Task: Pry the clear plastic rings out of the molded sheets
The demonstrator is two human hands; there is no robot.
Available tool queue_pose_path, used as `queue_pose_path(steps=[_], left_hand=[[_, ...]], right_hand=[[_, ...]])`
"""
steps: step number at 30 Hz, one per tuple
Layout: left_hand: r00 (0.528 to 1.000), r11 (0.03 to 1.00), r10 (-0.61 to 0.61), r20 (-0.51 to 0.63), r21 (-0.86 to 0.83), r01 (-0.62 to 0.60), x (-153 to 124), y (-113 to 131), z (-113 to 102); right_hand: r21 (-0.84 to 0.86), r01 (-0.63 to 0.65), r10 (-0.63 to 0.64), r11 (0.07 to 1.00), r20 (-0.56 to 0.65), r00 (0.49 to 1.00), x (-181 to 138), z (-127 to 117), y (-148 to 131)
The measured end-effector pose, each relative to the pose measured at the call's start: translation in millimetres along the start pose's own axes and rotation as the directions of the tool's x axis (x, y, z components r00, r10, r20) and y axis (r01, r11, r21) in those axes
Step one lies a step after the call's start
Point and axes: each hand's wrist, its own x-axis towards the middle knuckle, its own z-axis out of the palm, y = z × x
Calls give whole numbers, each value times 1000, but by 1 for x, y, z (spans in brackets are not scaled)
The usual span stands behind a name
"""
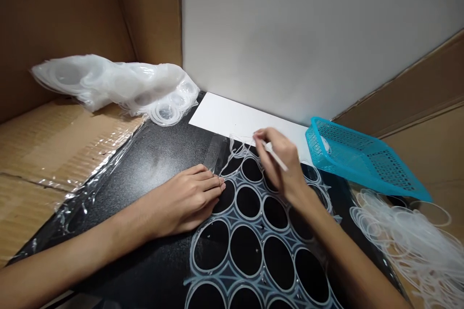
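A clear moulded sheet of joined rings (250, 231) lies on a black table top (159, 164). My left hand (188, 200) lies flat on the sheet's left edge, fingers stretched out together and pressing it down. My right hand (281, 166) is closed in a pen-like grip on a thin white stick tool (277, 159), its fingertips at the sheet's far edge where a thin ring strand (239, 147) curls up loose.
A turquoise mesh basket (362, 159) stands tilted at the right. Several loose clear rings (409, 241) are heaped below it. A pile of clear ring sheets (119, 84) lies at the back left on cardboard (43, 140). A white card (239, 120) lies by the wall.
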Motion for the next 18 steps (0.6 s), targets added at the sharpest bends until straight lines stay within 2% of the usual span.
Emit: queue_pose_path(steps=[2, 5, 8, 11, 13, 14, 16, 18], left_hand=[[1000, 1000, 3, 3, 1, -3, 0, 0, 0], [1000, 1000, 8, 4, 3, -8, 0, -1, 1], [1000, 1000, 0, -6, -5, 0, -4, -2, 4], [997, 994, -76, -23, -83, 73, -7, -2, 4], [975, 951, -216, -45, -234, 200, -5, 1, 1], [951, 901, -306, -47, -336, 274, -2, 3, -1], [891, 735, -454, 15, -559, 384, 9, 8, -5], [871, 513, -467, 151, -756, 406, 24, 14, -4]], right_hand=[[19, -137, 138, 990, -128, 982, 26, -9, 25], [93, -298, 312, 950, -280, 908, 59, -29, 66], [295, -363, 443, 884, -279, 852, 65, -61, 85], [432, -404, 484, 806, -88, 871, 37, -95, 59], [480, -464, 468, 745, 119, 875, 8, -105, 26], [499, -508, 450, 702, 243, 860, -6, -105, 8], [543, -584, 398, 604, 428, 811, -30, -100, -22], [592, -626, 347, 507, 525, 777, -46, -91, -39]])
